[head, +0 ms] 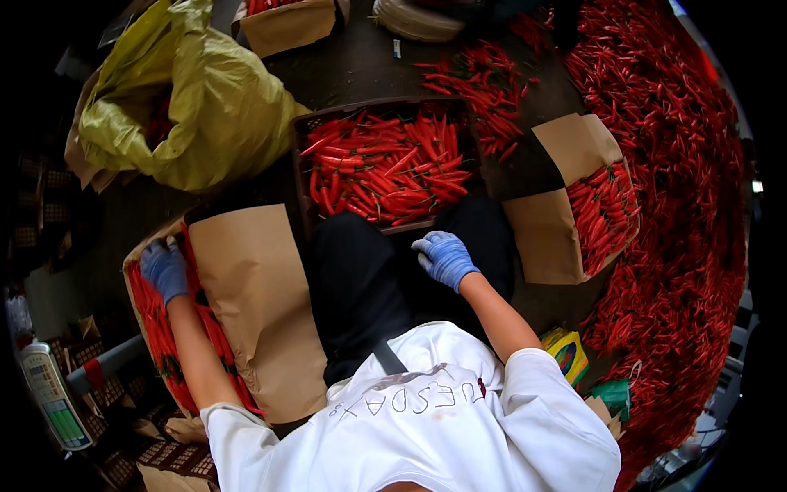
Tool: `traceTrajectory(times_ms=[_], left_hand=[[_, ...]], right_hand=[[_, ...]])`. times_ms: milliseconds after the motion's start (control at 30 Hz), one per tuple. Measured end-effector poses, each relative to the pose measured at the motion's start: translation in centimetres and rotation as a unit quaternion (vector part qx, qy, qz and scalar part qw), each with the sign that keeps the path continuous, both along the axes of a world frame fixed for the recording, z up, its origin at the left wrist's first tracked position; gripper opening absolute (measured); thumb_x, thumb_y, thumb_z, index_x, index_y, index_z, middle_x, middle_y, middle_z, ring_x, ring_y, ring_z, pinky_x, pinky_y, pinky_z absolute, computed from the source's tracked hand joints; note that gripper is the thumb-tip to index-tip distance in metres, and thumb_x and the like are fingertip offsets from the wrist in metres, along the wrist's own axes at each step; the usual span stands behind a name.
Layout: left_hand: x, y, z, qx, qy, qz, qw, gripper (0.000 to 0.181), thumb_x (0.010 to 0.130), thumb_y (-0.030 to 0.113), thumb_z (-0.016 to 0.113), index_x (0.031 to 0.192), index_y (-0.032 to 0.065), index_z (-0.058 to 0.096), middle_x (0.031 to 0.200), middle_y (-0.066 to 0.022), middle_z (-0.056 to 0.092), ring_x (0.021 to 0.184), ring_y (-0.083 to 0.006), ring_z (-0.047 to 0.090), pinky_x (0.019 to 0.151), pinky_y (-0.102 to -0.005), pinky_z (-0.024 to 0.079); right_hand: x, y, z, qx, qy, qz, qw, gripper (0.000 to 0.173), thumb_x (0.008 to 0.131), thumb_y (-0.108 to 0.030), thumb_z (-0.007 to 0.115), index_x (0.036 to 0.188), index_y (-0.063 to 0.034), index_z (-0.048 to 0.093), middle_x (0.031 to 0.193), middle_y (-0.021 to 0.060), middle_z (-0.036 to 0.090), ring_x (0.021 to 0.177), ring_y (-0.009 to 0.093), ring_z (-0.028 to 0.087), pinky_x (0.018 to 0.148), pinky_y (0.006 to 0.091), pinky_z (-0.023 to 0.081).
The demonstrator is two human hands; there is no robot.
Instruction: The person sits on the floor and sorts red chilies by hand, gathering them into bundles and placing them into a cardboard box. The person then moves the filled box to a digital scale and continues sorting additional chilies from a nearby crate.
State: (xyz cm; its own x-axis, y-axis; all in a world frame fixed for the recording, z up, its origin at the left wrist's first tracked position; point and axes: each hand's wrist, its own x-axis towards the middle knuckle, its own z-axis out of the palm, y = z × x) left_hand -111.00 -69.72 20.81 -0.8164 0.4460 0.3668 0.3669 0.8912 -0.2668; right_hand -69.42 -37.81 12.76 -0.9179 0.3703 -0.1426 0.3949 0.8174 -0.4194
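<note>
Both hands wear blue knitted gloves. My left hand (164, 270) rests on the red chili peppers (215, 335) in a long paper-lined box at the left, near its far end; whether it grips any peppers cannot be made out. A brown paper flap (258, 313) lies folded out beside those peppers. Above my lap is my right hand (445, 258), its fingers curled, with no pepper visible in it. Just beyond my knees stands a dark plastic crate (393, 229) holding loose red chilies (387, 166).
A yellow woven sack (227, 123) stands at the upper left. On the right, a paper-lined box (547, 240) holds chilies beside a large chili heap (676, 246). More loose chilies (486, 86) lie on the floor past the crate. Another paper-lined box (289, 27) is at the top.
</note>
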Motion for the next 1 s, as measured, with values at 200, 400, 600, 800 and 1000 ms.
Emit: traceTrajectory(times_ms=[200,400,600,800,1000], left_hand=[[8.0,3.9,2.1,0.145,0.059,-0.066,0.985,0.035,0.084,0.03,0.052,0.108,0.004,0.056,0.112,-0.0185,0.052,0.104,-0.0315,0.05,0.089,-0.0406,0.04],[19.8,15.5,-1.7,0.234,-0.14,-0.234,0.933,0.026,0.079,0.015,0.055,0.104,0.005,0.056,0.103,-0.0127,0.053,0.102,-0.0288,0.05,0.088,-0.0397,0.041],[22.7,28.5,-6.5,0.091,-0.225,-0.413,0.878,0.056,0.07,0.017,0.058,0.122,0.0063,0.042,0.126,-0.0147,0.043,0.117,-0.0325,0.041,0.101,-0.0456,0.027],[22.7,32.4,-16.0,0.091,-0.45,-0.253,0.852,0.028,0.08,0.02,0.056,0.104,0.0068,0.052,0.092,-0.0116,0.06,0.088,-0.0317,0.057,0.078,-0.0401,0.045],[24.1,30.6,-16.4,0.536,-0.714,0.147,0.426,0.011,0.086,0.017,0.051,0.093,0.0075,0.05,0.058,0.002,0.041,0.045,-0.0077,0.038,0.042,-0.0236,0.037]], right_hand=[[-2.5,4.9,-1.5,-0.208,0.091,-0.074,0.971,0.022,0.079,-0.024,0.056,0.098,-0.014,0.059,0.094,0.0114,0.058,0.093,0.029,0.055,0.082,0.0381,0.044],[-9.9,16.9,-8.0,0.087,-0.094,-0.246,0.961,0.039,0.079,-0.028,0.056,0.111,-0.005,0.05,0.108,0.016,0.054,0.096,0.031,0.055,0.085,0.0396,0.043],[-10.0,17.3,-6.9,-0.278,-0.097,-0.144,0.945,0.042,0.077,-0.034,0.058,0.103,-0.0011,0.053,0.098,0.0209,0.06,0.094,0.034,0.057,0.08,0.0401,0.045],[-11.5,19.1,-7.8,-0.192,0.01,-0.102,0.976,0.023,0.083,-0.021,0.052,0.101,-0.0068,0.057,0.096,0.0147,0.06,0.092,0.032,0.056,0.081,0.0381,0.044],[-19.4,24.0,-10.2,-0.041,-0.198,-0.193,0.96,0.059,0.073,-0.044,0.059,0.12,-0.0095,0.05,0.13,0.0131,0.039,0.118,0.03,0.038,0.094,0.0435,0.035]])
